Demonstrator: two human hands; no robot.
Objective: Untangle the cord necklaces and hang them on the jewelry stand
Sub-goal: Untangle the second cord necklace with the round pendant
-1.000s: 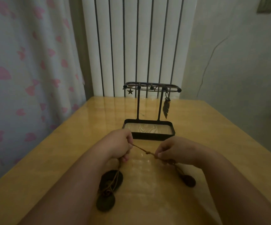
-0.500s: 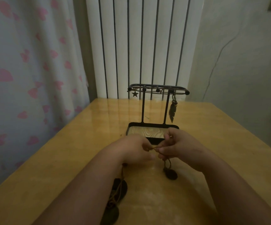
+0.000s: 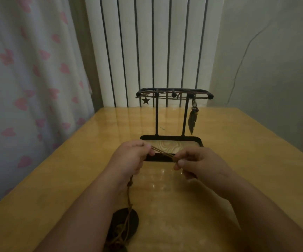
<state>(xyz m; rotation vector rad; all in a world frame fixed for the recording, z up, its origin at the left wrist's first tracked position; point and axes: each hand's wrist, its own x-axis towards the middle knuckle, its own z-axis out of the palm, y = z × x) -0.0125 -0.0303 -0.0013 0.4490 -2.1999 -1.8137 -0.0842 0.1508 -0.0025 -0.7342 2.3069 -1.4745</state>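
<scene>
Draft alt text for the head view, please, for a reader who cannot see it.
A left hand and right hand pinch thin brown cord taut over a glossy yellow wooden table; it trails to dark round pendants. Behind, a black metal jewelry stand holds a star charm and feather pendant.

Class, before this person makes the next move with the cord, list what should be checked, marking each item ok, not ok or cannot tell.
1. The left hand grips the cord: ok.
2. The right hand pinches the cord: ok.
3. The cord is taut between the hands: ok.
4. The cord is free of the pendants below: cannot tell, too dark.
5. The stand is upright on the table: ok.
</scene>
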